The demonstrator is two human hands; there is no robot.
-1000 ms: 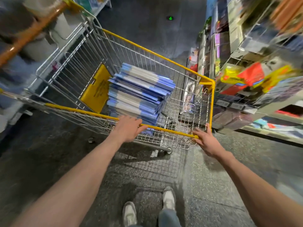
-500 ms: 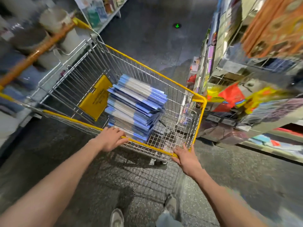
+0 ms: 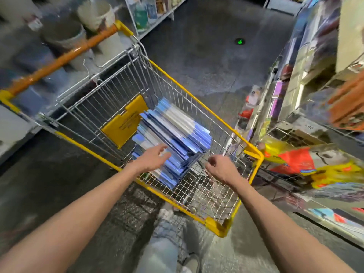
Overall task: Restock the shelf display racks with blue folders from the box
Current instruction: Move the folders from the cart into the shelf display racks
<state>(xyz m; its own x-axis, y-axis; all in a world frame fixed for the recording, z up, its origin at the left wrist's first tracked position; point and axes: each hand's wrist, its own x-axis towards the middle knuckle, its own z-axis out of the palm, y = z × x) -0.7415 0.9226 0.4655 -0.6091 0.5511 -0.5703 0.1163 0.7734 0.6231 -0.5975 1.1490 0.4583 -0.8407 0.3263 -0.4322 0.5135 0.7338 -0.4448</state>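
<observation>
A tall stack of blue and white folders [image 3: 177,133] stands inside a wire shopping cart with a yellow rim [image 3: 201,101]. My left hand [image 3: 152,159] is over the cart's near side with fingers spread, right at the stack's near edge, holding nothing. My right hand [image 3: 220,168] hovers inside the cart to the right of the stack, fingers loosely curled and empty. Wire display racks [image 3: 307,134] with colourful printed items stand on the right, close to the cart's corner.
An orange cart handle [image 3: 65,56] and pale buckets [image 3: 96,14] are at the upper left. White shelving [image 3: 149,12] lines the far left of the aisle. The dark floor [image 3: 206,46] stretches ahead. My leg and shoe [image 3: 167,249] are below the cart.
Both hands have let go of the cart's yellow rim and moved forward into the cart toward the folder stack. The view has shifted closer over the cart.
</observation>
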